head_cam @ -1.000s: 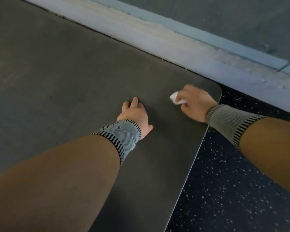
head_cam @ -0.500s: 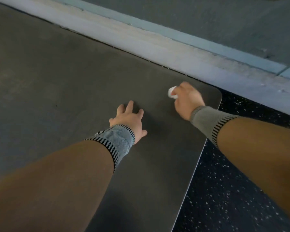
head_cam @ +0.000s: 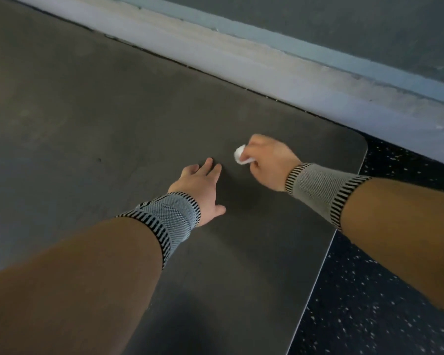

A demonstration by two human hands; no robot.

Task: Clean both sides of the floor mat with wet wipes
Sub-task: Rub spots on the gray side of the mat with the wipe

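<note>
two bare hands over one dark grey floor mat (head_cam: 92, 103), listed left to right. floor mat: lies flat and fills the left and middle of the view, its far edge along a pale baseboard strip (head_cam: 241, 55), its rounded far-right corner near that strip, its right edge against a black speckled floor (head_cam: 364, 303). left hand (head_cam: 199, 185): palm down on the mat, fingers straight and slightly spread, thumb out to the side, holding nothing; a grey knitted wrist sleeve (head_cam: 164, 221) with black-striped borders covers the wrist. wet wipe (head_cam: 240, 155): small white wad, just right of the left fingertips, gripped in the right hand and held at the mat surface; whether it touches the mat cannot be told. right hand (head_cam: 267, 162): fingers curled round the wipe, knuckles up, positioned on the mat's right part, short of the rounded corner. second wrist sleeve (head_cam: 321, 190), beige-grey with black-striped borders, on the right wrist. both forearms bare below the sleeves.
</note>
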